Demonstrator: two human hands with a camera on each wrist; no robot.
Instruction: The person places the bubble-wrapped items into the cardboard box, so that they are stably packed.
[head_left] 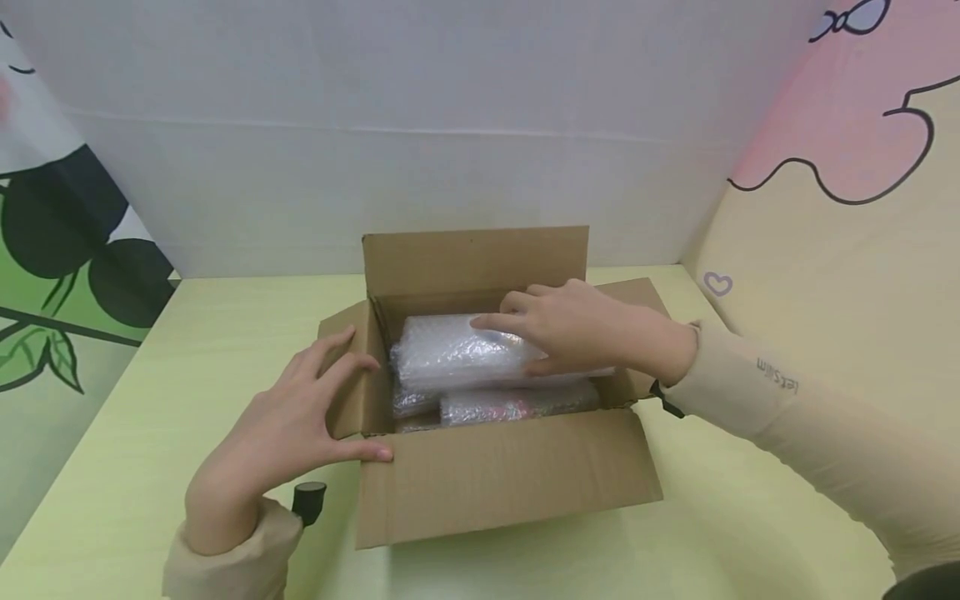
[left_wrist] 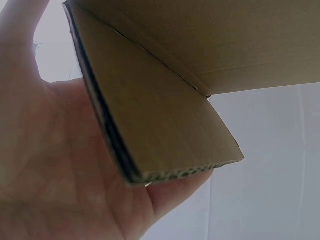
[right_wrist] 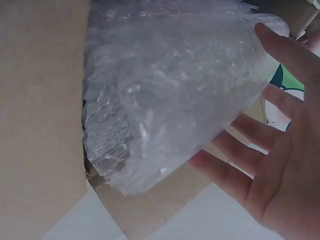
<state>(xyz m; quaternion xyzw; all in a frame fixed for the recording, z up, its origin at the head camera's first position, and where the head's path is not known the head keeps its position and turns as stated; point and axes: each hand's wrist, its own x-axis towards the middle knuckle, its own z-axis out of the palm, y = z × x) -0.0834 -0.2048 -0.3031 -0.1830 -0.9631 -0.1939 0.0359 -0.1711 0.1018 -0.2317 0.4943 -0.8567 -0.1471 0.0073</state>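
Note:
An open cardboard box [head_left: 517, 479] sits on the table in the head view with its flaps spread. My left hand [head_left: 277, 429] holds its left end, thumb on the front flap and fingers about the left flap [left_wrist: 155, 115]. Inside lies a package in clear bubble wrap [head_left: 442, 350]. My right hand [head_left: 570, 325] grips this package from above, thumb and fingers on opposite sides; the right wrist view shows the bubble wrap [right_wrist: 175, 95] between them. Under it is another bubble-wrapped package [head_left: 517, 406] with some pink showing. What the wrap covers is blurred.
The pale yellow-green table [head_left: 247, 333] extends around the box. A white wall [head_left: 450, 183] stands behind it, with cartoon-printed panels at left and right. The box's back flap [head_left: 472, 262] stands upright; its front flap slopes toward me.

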